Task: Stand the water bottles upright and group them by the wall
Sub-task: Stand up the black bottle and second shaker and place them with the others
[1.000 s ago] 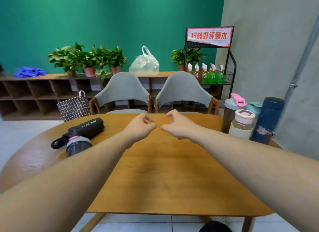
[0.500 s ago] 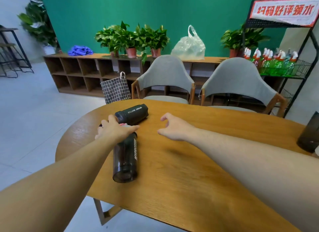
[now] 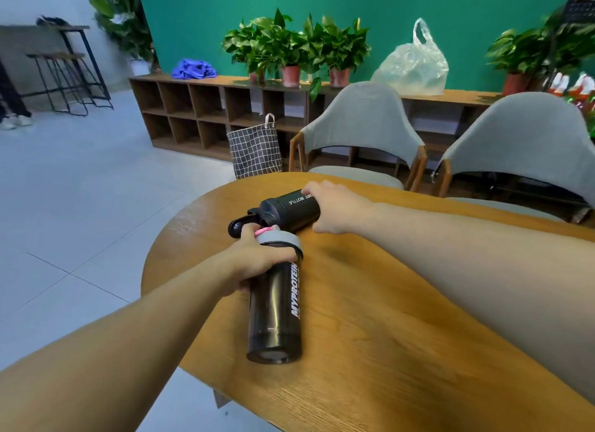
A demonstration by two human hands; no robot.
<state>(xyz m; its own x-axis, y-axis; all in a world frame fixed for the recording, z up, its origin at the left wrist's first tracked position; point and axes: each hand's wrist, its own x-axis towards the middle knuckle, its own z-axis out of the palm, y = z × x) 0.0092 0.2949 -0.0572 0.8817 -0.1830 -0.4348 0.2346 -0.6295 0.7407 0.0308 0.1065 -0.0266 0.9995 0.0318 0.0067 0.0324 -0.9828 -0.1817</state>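
Clenching left grip [image 3: 257, 261] around the grey-lidded shaker bottle [image 3: 276, 306] and right grip [image 3: 335, 211] around the black sport bottle [image 3: 291, 208], both lying mid-frame on the bench [image 3: 370, 335]; tipping each upright before carrying, bases low, avoiding collisions.

Bare wooden table [image 3: 370, 319] right of two lying bottles [image 3: 277, 303]; chairs [image 3: 363, 126] beyond.

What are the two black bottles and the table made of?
The MYPROTEIN shaker bottle looks like smoky see-through plastic: you can see into its glossy body. The sport bottle looks like matte black plastic or coated metal; hard to tell. The table looks like wood or wood veneer, with visible grain.
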